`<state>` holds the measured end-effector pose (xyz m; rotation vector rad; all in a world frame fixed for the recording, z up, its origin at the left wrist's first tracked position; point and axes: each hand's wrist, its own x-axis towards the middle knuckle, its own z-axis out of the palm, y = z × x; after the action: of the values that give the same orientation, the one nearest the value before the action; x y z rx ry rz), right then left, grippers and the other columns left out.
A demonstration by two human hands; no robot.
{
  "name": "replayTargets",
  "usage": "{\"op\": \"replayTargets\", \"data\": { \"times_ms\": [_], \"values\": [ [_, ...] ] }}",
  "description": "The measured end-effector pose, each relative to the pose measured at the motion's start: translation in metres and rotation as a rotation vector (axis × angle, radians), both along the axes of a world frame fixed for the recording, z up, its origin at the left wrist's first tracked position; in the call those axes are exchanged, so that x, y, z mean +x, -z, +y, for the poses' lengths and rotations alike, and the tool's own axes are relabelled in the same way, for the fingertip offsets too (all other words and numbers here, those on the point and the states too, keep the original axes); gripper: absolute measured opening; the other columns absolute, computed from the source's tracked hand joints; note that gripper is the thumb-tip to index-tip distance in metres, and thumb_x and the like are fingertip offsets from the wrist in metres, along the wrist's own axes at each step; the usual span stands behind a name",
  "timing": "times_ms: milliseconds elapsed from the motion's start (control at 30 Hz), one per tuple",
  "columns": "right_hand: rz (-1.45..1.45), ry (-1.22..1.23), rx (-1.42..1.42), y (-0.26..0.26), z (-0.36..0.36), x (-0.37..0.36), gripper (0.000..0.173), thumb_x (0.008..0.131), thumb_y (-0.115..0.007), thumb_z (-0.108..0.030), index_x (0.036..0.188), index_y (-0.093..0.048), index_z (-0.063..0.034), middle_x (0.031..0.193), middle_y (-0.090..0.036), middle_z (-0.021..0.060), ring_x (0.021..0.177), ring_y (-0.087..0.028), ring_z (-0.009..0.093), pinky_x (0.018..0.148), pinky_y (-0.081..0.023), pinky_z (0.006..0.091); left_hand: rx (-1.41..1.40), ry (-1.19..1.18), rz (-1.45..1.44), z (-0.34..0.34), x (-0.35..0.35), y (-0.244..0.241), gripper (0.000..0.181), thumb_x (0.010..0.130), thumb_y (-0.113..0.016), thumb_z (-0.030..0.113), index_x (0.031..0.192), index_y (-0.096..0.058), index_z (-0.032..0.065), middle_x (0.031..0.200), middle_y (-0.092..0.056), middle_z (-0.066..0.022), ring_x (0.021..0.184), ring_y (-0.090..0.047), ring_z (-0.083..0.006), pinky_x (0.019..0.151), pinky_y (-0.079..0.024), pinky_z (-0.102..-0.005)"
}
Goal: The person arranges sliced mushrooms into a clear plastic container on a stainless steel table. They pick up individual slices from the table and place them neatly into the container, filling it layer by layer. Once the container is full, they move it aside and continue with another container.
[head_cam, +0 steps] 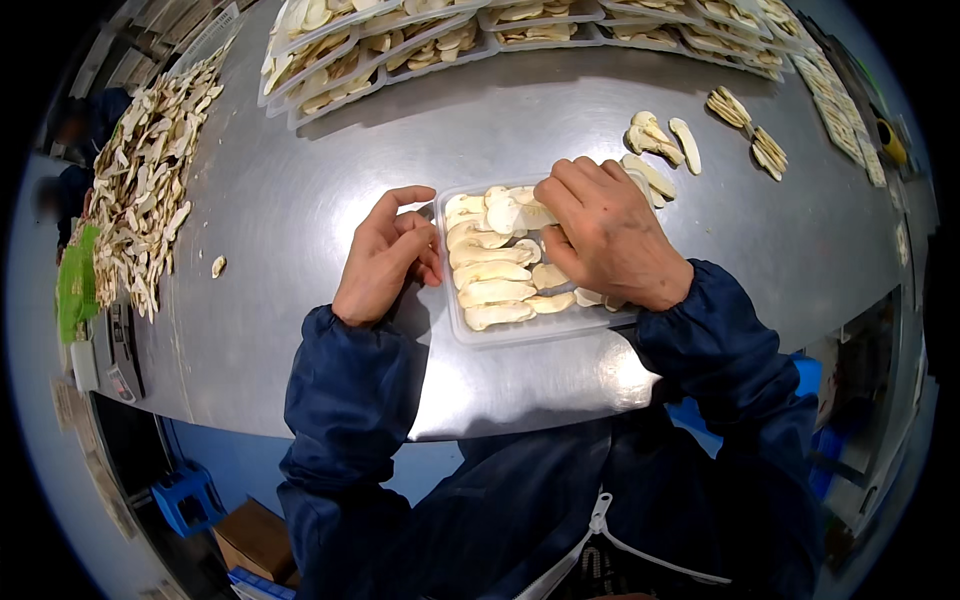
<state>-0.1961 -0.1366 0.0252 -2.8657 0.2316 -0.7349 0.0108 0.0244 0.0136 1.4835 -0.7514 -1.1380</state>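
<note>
A clear plastic tray [491,337] lies on the steel table [315,225], with pale dried mushroom slices [495,292] laid in rows inside it. My right hand [607,225] is over the tray's right half, its fingers on a broad mushroom slice [514,214] at the top of the rows. The hand hides part of the tray and its contents. At the tray's left rim is my left hand [390,255], fingers curved and apart, holding nothing; whether its fingertips touch the rim I cannot tell.
Stacked trays of slices [427,56] line the table's back. Loose slices [652,139] and two small bundles [769,154] lie right. At left are a large heap of slices [150,172], a green mesh bag [77,277], a scale [124,352] and co-workers [75,180].
</note>
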Motion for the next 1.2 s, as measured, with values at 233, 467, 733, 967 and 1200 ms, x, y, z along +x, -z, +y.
{"op": "replayTargets", "data": {
  "times_ms": [233, 467, 733, 967, 1200],
  "values": [
    [-0.161, 0.363, -0.008, -0.021, -0.064, -0.063, 0.021, 0.075, -0.067, -0.007, 0.093, -0.060, -0.0016, 0.087, -0.059, 0.0139, 0.081, -0.059, 0.034, 0.071, -0.046, 0.0415, -0.019, -0.029, 0.014, 0.002, -0.001, 0.002, 0.037, 0.095, -0.053, 0.008, 0.131, -0.049, 0.0012, 0.080, -0.060, -0.0020, 0.059, -0.058, -0.0079, 0.055, -0.050, -0.0200],
    [0.106, 0.498, 0.370, 0.006, -0.066, -0.089, 0.024, 0.081, -0.063, -0.017, 0.098, -0.063, 0.0004, 0.090, -0.061, 0.0163, 0.084, -0.061, 0.034, 0.074, -0.049, 0.0419, -0.007, -0.033, -0.010, 0.000, 0.000, 0.000, 0.037, 0.093, -0.053, 0.005, 0.129, -0.048, 0.0000, 0.079, -0.061, -0.0037, 0.061, -0.060, -0.0102, 0.055, -0.050, -0.0218],
    [0.087, 0.461, 0.278, 0.020, -0.071, -0.078, 0.022, 0.079, -0.065, -0.015, 0.095, -0.059, -0.0001, 0.089, -0.059, 0.0150, 0.076, -0.059, 0.031, 0.070, -0.048, 0.0388, -0.029, 0.011, -0.045, 0.002, 0.004, 0.003, 0.040, 0.095, -0.051, 0.009, 0.133, -0.045, -0.0018, 0.086, -0.063, -0.0039, 0.064, -0.060, -0.0091, 0.056, -0.051, -0.0209],
    [0.063, 0.576, 0.460, 0.011, -0.076, -0.081, 0.023, 0.076, -0.064, -0.019, 0.091, -0.060, -0.0016, 0.089, -0.061, 0.0170, 0.081, -0.061, 0.036, 0.073, -0.050, 0.0414, -0.028, -0.011, -0.004, 0.002, 0.000, -0.002, 0.037, 0.094, -0.053, 0.007, 0.130, -0.047, -0.0004, 0.080, -0.060, -0.0044, 0.062, -0.060, -0.0111, 0.056, -0.050, -0.0225],
    [-0.116, 0.166, 0.238, -0.019, -0.014, -0.051, 0.023, 0.071, -0.066, -0.007, 0.090, -0.055, 0.0000, 0.084, -0.055, 0.0157, 0.076, -0.057, 0.033, 0.068, -0.046, 0.0403, -0.006, -0.014, 0.016, 0.003, 0.001, 0.000, 0.038, 0.093, -0.052, 0.006, 0.130, -0.047, -0.0008, 0.080, -0.059, -0.0057, 0.063, -0.060, -0.0127, 0.057, -0.049, -0.0238]
  ]
}}
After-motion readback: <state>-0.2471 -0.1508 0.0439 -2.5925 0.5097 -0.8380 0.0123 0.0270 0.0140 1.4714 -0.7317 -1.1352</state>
